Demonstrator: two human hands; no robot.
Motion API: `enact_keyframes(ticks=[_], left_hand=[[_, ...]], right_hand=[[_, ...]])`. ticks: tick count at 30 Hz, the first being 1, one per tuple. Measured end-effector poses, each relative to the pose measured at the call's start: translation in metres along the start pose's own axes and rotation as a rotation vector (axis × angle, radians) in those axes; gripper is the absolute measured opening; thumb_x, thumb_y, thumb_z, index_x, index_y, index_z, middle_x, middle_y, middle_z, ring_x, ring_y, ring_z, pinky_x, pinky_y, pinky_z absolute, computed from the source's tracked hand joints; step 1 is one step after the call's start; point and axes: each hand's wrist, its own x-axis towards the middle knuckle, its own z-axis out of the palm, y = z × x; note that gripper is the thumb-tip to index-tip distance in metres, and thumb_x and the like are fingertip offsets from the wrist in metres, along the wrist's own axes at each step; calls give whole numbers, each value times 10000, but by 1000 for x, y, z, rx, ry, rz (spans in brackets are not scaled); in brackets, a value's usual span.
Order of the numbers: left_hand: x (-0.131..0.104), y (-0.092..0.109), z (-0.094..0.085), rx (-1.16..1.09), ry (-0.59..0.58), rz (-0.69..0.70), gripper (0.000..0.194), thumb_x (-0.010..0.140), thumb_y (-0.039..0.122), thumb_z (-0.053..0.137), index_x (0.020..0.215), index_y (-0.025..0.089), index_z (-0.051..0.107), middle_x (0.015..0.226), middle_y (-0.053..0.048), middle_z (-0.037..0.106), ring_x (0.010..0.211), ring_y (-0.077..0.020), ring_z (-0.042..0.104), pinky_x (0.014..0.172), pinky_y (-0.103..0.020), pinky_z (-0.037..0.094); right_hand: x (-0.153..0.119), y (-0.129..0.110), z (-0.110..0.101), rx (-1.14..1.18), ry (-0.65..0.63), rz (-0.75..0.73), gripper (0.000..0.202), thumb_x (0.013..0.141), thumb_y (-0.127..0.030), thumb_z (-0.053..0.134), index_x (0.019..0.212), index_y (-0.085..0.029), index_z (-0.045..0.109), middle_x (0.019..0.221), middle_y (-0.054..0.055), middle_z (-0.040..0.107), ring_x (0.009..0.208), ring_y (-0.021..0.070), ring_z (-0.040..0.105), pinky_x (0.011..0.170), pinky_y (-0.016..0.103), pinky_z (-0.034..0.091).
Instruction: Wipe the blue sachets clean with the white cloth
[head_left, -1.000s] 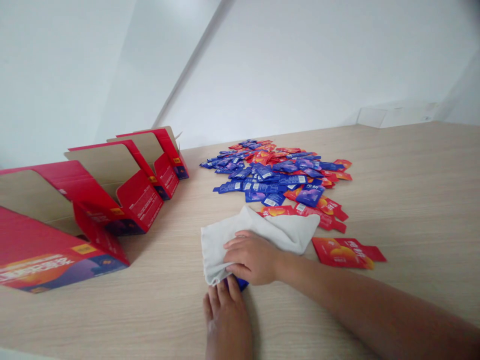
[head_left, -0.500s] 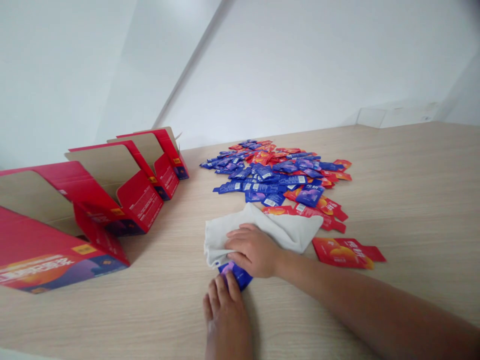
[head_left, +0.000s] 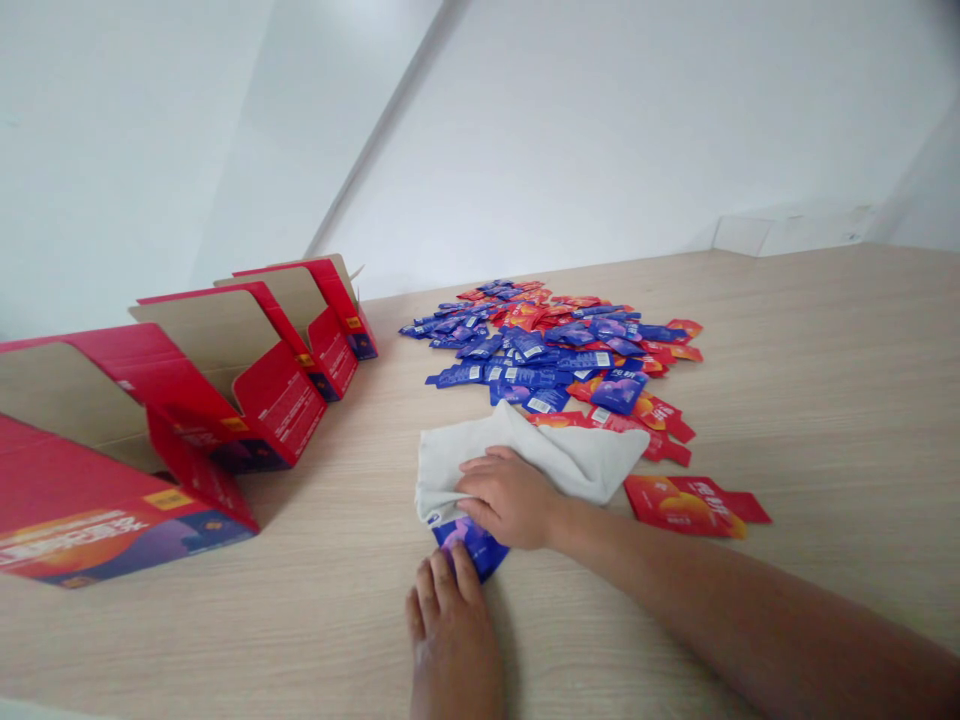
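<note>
My left hand [head_left: 454,625] is closed, its fingers together and holding the near edge of a blue sachet [head_left: 480,550] against the table. A pale grey cloth [head_left: 465,455] lies over the sachet's far part, hiding it. With curled fingers, my right hand [head_left: 510,497] grips the cloth and presses on it just beyond the left hand. The cloth's far edge overlaps some red sachets [head_left: 637,425]. To the right of the cloth, above my right forearm, a single red sachet [head_left: 682,504] lies flat.
A spread pile of blue and red sachets [head_left: 540,345] covers the table's middle, farther back. Several open red cartons stand in a row on the left, the nearest carton [head_left: 97,500] largest in view. A white wall [head_left: 600,130] borders the wooden table [head_left: 825,400].
My right hand and the cloth have shifted slightly right and away from me, uncovering more of the blue sachet. My left hand has stayed in place.
</note>
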Motion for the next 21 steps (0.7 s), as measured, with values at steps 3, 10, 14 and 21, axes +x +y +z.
enact_keyframes(ticks=[3,10,14,21], left_hand=[[1,2,-3,18,20,1,501,844,13,324,1272,171,530,1244,-135,617,1158,-245,564,916,-385,511],[3,11,-23,56,19,-60,487,842,-26,314,1217,142,576,1209,-136,641,1135,-265,581,912,-399,512],[2,12,-23,53,34,-60,496,837,-41,313,1227,132,565,1194,-142,647,1119,-259,592,899,-382,519],[3,8,-22,21,-11,-41,508,839,-38,282,1237,125,553,1213,-154,634,1130,-267,585,893,-391,527]], right_hand=[[-3,-3,-2,46,33,-98,195,909,-291,477,913,-181,638,1038,88,681,1124,210,542,1008,399,265],[0,-6,0,27,-55,-136,207,910,-293,474,840,-179,632,956,70,693,1020,197,590,945,372,322],[2,0,1,-28,-41,-11,249,927,-306,451,836,-168,637,944,91,689,1031,218,586,938,401,326],[-1,0,0,20,41,-44,220,924,-290,458,925,-173,644,1032,95,682,1065,207,571,989,406,286]])
